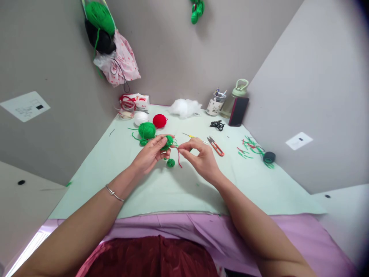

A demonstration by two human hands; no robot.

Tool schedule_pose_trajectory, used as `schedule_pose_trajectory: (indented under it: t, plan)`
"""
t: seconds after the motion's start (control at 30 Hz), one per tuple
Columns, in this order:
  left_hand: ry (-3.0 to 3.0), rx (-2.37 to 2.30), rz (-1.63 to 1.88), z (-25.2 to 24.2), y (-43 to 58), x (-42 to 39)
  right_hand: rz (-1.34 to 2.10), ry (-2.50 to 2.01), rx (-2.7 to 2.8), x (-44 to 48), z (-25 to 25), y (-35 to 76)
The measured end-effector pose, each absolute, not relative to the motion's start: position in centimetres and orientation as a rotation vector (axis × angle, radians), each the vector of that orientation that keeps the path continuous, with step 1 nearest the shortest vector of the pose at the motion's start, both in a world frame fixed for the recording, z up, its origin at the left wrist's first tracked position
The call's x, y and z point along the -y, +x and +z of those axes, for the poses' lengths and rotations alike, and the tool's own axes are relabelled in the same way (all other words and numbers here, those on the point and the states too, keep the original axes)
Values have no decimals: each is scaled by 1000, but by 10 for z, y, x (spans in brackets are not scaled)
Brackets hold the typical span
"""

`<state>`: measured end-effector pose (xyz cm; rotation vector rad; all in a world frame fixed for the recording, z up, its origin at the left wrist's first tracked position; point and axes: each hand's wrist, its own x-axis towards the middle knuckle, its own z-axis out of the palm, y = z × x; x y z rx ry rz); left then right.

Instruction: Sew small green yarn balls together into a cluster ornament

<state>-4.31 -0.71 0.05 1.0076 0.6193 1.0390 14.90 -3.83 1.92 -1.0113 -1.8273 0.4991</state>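
Note:
My left hand is closed around a small green crocheted piece held above the pale green table. Just to the right, my right hand pinches something thin beside that piece, with a red strand hanging from the pinch. Whether a needle is in the fingers is too small to tell. A small green crocheted ball lies on the table under my hands. A green yarn ball sits just beyond my left hand.
Behind lie a red yarn ball, a white ball, white stuffing, a pen cup, a bottle and a phone. Orange-handled snips, a crochet hook and yarn scraps lie to the right.

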Motion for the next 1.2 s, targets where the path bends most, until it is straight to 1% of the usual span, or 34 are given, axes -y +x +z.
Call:
schedule_pose_trajectory:
  t: [0.73, 1.2]
  plan:
    - [1043, -637, 1069, 1, -41, 9, 472, -1059, 1863, 40, 19, 148]
    - [1025, -478, 959, 5, -44, 13, 749, -1040, 1724, 32, 21, 157]
